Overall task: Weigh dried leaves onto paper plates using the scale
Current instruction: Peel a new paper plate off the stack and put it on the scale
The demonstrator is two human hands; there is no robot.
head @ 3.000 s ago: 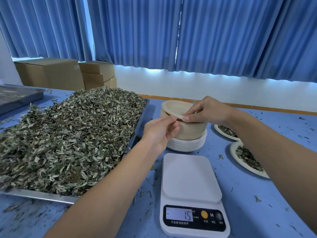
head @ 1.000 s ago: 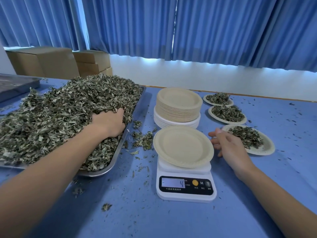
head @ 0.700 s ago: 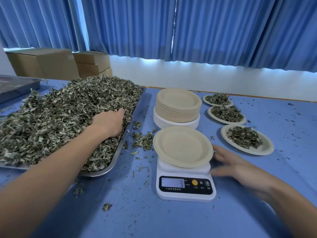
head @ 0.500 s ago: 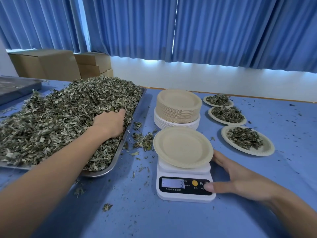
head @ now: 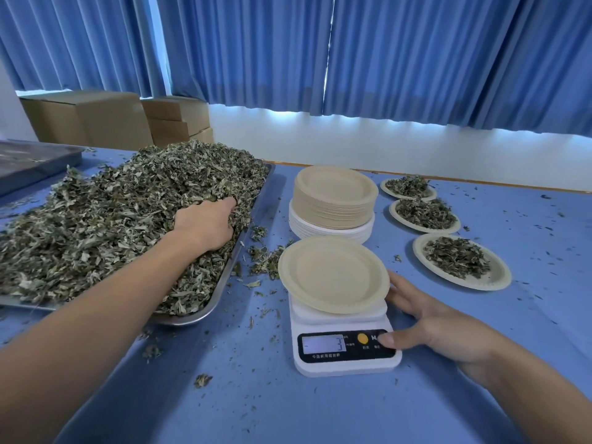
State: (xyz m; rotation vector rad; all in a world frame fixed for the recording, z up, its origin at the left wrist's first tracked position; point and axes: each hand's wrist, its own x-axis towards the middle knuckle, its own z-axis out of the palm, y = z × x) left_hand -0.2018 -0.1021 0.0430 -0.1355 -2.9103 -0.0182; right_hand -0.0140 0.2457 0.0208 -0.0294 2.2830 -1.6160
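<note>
- Right hand (head: 442, 331) rests on the blue table (head: 288, 411), just to the right of the scale (head: 346, 363). Its thumb (head: 386, 340) is straight, and the tip presses on the dark strip of the scale, next to the yellow button (head: 362, 338). Its other fingers (head: 403, 293) lie stretched out beside the scale. This hand is open and holds nothing.
- Left hand (head: 205, 225) is pushed into the big heap of dried leaves (head: 112, 219). Its fingers are hidden under the leaves, so I cannot tell if it has grabbed any.
- The dried leaves fill a long metal tray (head: 221, 283) on the left side of the table, near the scale.
- A few spilled leaves (head: 266, 264) lie on the table between the tray and the scale.
- The scale is white and sits near the front, in the middle. Its little screen (head: 323, 344) shows a 3.
- One tan plate (head: 333, 274) sits on top of the scale.
- Behind the scale is a stack of plates (head: 333, 203), tan ones on top and white ones below.
- On the right, three plates stand in a row going back: the near plate (head: 499, 280), the middle plate (head: 392, 213) and the far plate (head: 384, 187). Each has a small pile of leaves on it.
- At the back are brown boxes (head: 96, 120) and blue curtains (head: 416, 59). A second tray (head: 32, 161) shows at the left edge.
</note>
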